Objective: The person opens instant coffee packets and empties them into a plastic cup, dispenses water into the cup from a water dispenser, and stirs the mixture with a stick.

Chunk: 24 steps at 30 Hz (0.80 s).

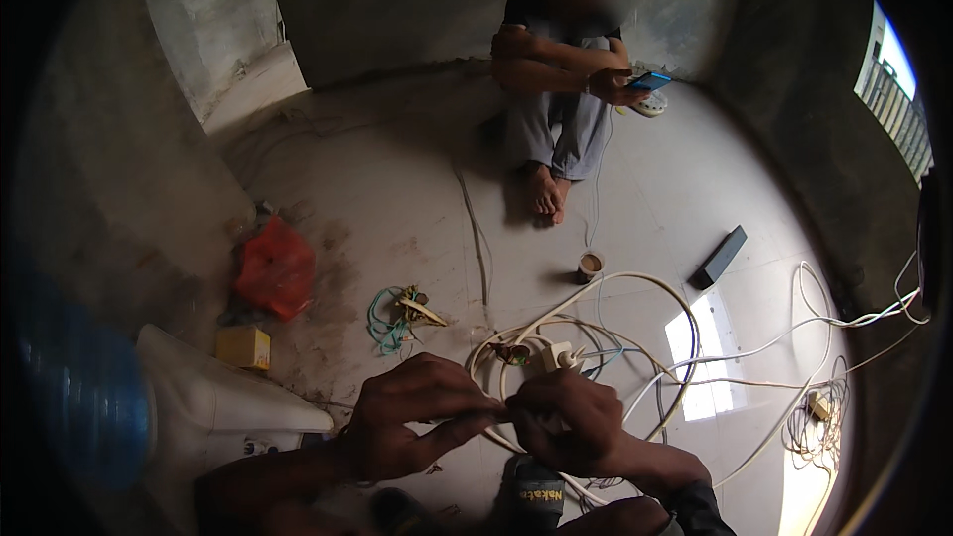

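Note:
My left hand (417,417) and my right hand (576,422) meet low in the middle of the head view, fingertips almost touching. Both are closed in a pinch. Whatever sits between the fingers is too small and dark to make out. Just beyond them a thick pale cable (635,276) lies in wide loops on the floor. A white plug or socket block (561,356) rests among the loops, close past my right hand. Beside it is a small brownish tangle (511,352), perhaps bare wire.
A person (561,69) sits by the far wall holding a blue phone (650,81). On the floor are a brown cup (591,264), a black box (719,258), a teal cord bundle (389,323), a red bag (276,268) and a yellow box (243,347). A white dispenser (223,392) stands left.

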Each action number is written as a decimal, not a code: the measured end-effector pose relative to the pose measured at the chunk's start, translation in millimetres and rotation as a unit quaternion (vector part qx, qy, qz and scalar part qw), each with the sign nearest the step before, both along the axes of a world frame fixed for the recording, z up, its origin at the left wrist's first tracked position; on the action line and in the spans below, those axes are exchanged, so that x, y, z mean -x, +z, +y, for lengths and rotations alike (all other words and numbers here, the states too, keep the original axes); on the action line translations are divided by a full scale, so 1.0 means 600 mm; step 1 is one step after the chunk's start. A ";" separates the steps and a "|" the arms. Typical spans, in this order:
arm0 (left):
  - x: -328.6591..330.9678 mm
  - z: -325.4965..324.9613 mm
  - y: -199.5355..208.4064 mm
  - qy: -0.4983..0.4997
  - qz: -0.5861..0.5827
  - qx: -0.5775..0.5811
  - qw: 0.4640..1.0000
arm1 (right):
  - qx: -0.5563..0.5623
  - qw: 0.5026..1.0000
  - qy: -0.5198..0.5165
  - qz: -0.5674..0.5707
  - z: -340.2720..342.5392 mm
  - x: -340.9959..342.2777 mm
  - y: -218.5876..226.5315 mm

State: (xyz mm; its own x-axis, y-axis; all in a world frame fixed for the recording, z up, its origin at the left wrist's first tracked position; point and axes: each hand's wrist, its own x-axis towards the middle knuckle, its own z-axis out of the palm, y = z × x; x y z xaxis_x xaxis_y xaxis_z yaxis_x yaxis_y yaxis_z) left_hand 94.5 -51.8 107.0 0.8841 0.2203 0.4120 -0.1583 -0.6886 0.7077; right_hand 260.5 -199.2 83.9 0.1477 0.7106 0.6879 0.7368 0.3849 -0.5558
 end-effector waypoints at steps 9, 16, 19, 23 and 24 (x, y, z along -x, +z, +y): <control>-0.014 -0.142 0.078 0.002 -0.483 0.195 0.854 | -0.198 0.965 0.151 0.085 -0.015 0.038 0.060; 0.042 -0.169 0.102 0.063 -0.250 0.142 0.956 | -0.182 0.970 0.148 0.055 -0.028 0.042 0.084; 0.032 -0.171 0.090 0.045 -0.278 0.133 0.950 | -0.292 0.951 0.098 0.004 -0.027 0.041 0.071; 0.022 -0.186 0.125 0.116 -0.196 0.096 0.969 | -0.309 0.947 0.088 0.025 -0.019 0.031 0.064; 0.011 -0.180 0.117 0.112 -0.195 0.100 0.969 | -0.323 0.942 0.090 0.017 -0.015 0.024 0.059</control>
